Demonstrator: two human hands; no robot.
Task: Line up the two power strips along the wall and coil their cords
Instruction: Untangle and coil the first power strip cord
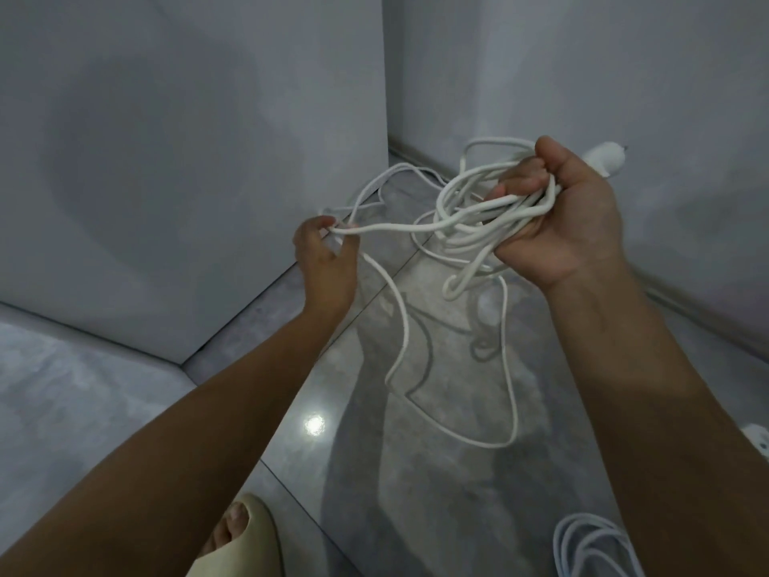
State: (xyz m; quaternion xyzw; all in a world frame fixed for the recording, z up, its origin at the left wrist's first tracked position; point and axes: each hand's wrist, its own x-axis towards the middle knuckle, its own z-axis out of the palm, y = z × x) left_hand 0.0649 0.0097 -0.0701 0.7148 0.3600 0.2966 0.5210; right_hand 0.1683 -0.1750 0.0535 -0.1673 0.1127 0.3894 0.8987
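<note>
While the right hand (557,218) grips a loose bundle of loops of the white cord (466,229), its fingers (520,181) curled tightly round the strands, the left hand (326,260) pinches a single strand of the same cord between thumb and fingertips, out to the left of the bundle. Both hands are raised above the glossy grey floor (437,493). From the left hand's pinch one strand runs right into the bundle and another drops in a long slack loop that hangs near the floor between the two forearms. More of the cord trails away on the floor toward the far corner, where a pale panel (187,160) on the left meets the wall (582,56).

A rounded white end piece (603,158) shows just beyond the right hand; whether it is a plug or a strip cannot be told. At the right edge, a corner of a white power strip (759,443) lies on the floor. Near the bottom right a second cord (591,547) lies in loops, partly hidden by the right forearm. A foot in a beige sandal (249,535) stands at the near left.
</note>
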